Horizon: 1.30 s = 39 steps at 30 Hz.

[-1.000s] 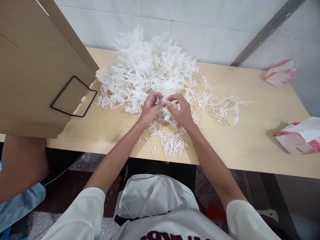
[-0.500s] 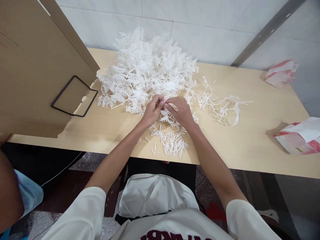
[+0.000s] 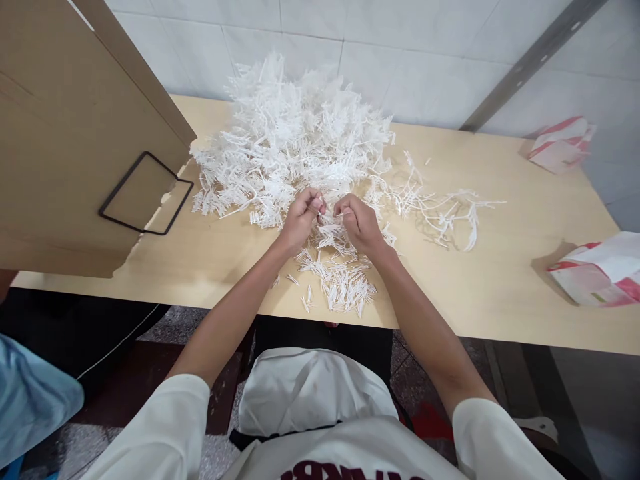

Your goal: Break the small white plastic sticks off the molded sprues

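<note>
My left hand (image 3: 301, 217) is closed in a pinch, and a bit of a thin white branched plastic piece shows at its fingertips. A short gap to the right, my right hand (image 3: 359, 220) is also closed, with a thin white plastic stick poking out between thumb and forefinger. Behind both hands rises a large heap of white branched plastic pieces (image 3: 295, 133). Below them, near the table's front edge, lies a small pile of loose white plastic sticks (image 3: 345, 287). Barer white plastic stems (image 3: 450, 213) lie tangled to the right.
A torn-edged cardboard panel (image 3: 60, 147) stands at the left, with a black wire frame (image 3: 145, 193) against it. Two red-and-white paper packets (image 3: 563, 143) sit at the table's right end. Tiled wall (image 3: 425, 60) backs the table. A co-worker's light-blue clothing (image 3: 35, 393) shows at lower left.
My hands were together at the fingertips and are now apart, the right one drawn slightly right. At the left edge, the co-worker's arm has moved mostly out of view.
</note>
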### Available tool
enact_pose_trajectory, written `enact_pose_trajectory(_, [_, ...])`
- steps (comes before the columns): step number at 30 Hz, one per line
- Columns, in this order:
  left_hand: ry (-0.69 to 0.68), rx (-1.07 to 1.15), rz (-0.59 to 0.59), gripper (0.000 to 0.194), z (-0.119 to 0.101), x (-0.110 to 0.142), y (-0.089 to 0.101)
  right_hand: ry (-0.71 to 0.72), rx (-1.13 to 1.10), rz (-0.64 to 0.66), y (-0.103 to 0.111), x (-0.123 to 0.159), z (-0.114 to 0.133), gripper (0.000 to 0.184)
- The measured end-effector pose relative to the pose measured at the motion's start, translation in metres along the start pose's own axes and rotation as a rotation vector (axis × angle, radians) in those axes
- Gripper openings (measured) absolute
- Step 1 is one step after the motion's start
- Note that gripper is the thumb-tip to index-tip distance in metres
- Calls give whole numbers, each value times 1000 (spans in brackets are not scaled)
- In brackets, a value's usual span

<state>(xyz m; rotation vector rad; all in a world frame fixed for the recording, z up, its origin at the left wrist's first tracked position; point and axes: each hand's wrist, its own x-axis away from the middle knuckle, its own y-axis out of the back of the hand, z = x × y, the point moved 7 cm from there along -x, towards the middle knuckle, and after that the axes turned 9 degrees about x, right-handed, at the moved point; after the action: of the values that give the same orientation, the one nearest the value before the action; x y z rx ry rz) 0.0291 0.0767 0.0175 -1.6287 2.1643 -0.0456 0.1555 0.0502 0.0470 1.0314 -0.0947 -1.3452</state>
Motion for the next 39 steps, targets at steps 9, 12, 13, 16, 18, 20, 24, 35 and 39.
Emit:
enact_pose_trajectory(9, [-19,-23,-81,33,-4,-2,8,88,129,-194,15,-1,7,11])
enact_pose_trajectory(12, [-29,-58,-53,32,-5,1,4,127,152,-162,11,-2,8,15])
enact_pose_trajectory(13, [-28,-64,-44,32,-6,1,2,132,162,-129,8,-3,7,16])
enact_pose_trajectory(16, [-37,-89,-35,31,-9,3,-1,115,171,-66,1,-4,5,21])
enact_pose_trajectory(18, [-45,-97,-27,31,-10,3,-1,91,144,-73,0,-4,4,24])
enact_pose_trajectory(20, [-46,-95,-11,32,-10,2,0,56,105,-98,3,-3,3,26])
enact_pose_trajectory(24, [-35,-130,62,31,-8,0,0,-19,62,-141,7,-1,-2,27])
enact_pose_trajectory(35, [-200,-438,105,22,-21,1,-2,-41,30,-70,4,-1,-3,29])
enact_pose_trajectory(39, [-211,-509,137,21,-21,5,-6,-8,35,-43,3,-1,1,29])
